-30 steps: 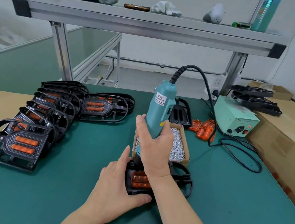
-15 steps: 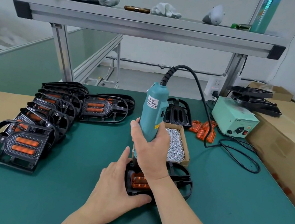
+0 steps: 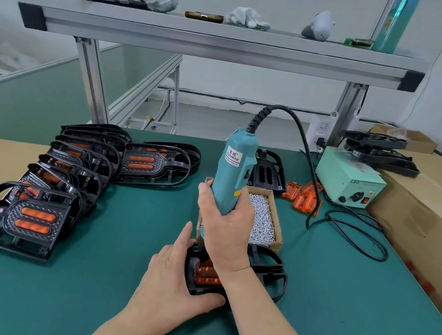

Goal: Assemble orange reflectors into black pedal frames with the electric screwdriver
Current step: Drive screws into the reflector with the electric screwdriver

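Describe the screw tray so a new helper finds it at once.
On the green table, look just behind the pedal frame under the teal screwdriver. A shallow cardboard tray sits there, partly hidden by the right hand. It alone holds a heap of small silver screws; its neighbours are black frames and orange reflectors.

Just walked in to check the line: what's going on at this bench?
A person is fastening an orange reflector into a black pedal frame on the green table. The right hand grips the teal electric screwdriver upright over it; the left hand holds the frame steady. Finished pedals lie stacked at left, a box of screws behind.
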Motion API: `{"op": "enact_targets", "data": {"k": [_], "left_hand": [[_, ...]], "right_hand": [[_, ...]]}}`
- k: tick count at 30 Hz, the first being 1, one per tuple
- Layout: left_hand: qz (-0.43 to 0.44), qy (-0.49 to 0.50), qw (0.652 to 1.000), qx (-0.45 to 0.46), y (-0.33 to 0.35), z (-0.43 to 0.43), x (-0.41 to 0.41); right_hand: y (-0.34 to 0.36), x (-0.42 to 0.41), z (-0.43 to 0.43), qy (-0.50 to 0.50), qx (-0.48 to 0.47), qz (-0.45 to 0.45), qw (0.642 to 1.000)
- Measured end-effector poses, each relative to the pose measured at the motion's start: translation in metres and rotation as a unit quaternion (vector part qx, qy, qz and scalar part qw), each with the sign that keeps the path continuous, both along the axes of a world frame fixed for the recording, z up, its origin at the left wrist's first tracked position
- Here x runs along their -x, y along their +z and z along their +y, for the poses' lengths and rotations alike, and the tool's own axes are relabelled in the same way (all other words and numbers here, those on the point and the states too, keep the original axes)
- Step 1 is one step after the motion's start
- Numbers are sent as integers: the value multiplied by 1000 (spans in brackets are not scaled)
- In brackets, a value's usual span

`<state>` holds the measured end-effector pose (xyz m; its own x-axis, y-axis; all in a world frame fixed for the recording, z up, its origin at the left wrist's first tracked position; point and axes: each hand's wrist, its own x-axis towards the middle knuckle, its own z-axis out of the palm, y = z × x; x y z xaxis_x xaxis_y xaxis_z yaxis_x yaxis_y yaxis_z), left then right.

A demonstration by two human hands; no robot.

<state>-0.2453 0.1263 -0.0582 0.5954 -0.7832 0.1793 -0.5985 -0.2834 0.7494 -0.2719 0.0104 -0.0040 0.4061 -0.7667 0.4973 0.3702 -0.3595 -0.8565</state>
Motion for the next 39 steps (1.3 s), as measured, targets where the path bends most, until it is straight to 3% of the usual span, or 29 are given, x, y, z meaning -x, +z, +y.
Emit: {"op": "enact_targets", "data": {"k": [11, 17, 32, 35, 39], "left_hand": [[5, 0, 1000, 6, -2, -2, -1], [3, 4, 1000, -12, -5, -2, 0], [-2, 14, 999, -30, -11, 0, -3], [-4, 11, 1000, -27, -13, 3, -4], [-10, 12, 1000, -24, -10, -1, -5]], "right_hand": [[-3, -1, 1, -15, 10, 23, 1000], [-3, 5, -3, 10, -31, 20, 999], [29, 13, -13, 39, -84, -78, 993], [35, 4, -23, 4, -176, -92, 980], [28, -8, -43, -42, -362, -107, 925]]}}
